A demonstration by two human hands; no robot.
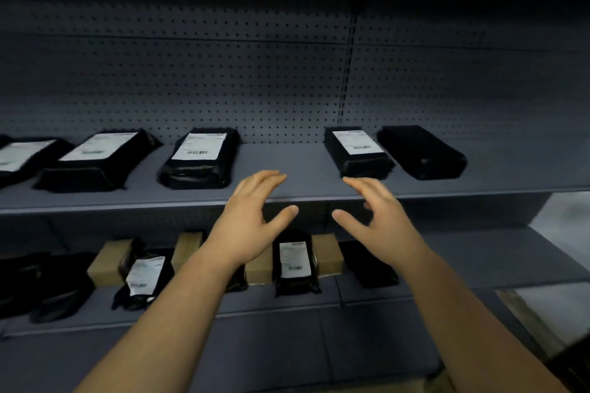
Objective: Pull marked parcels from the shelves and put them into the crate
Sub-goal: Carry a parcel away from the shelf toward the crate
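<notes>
Parcels (198,158) in black wrap lie flat in a row on the upper shelf (297,159), set apart from each other and label side up, likely so each sticker can be checked and one pulled without dragging its neighbour. Most carry a white label (357,143) with a barcode, but the print is too blurred to read. One bare parcel (421,153) at the right end shows no label, so I judge it unmarked. On the lower shelf (479,255) more black packs mix with cardboard boxes (110,260). Two packs there show labels, among them a lower parcel (295,260) sitting between boxes. Left hand (252,223) and right hand (380,220) hang raised before the upper shelf's edge, facing the gap between two labelled parcels. Each grip is spread, fingers loose, holding and touching nothing. Which parcel they aim for cannot be told. No crate is in view.
</notes>
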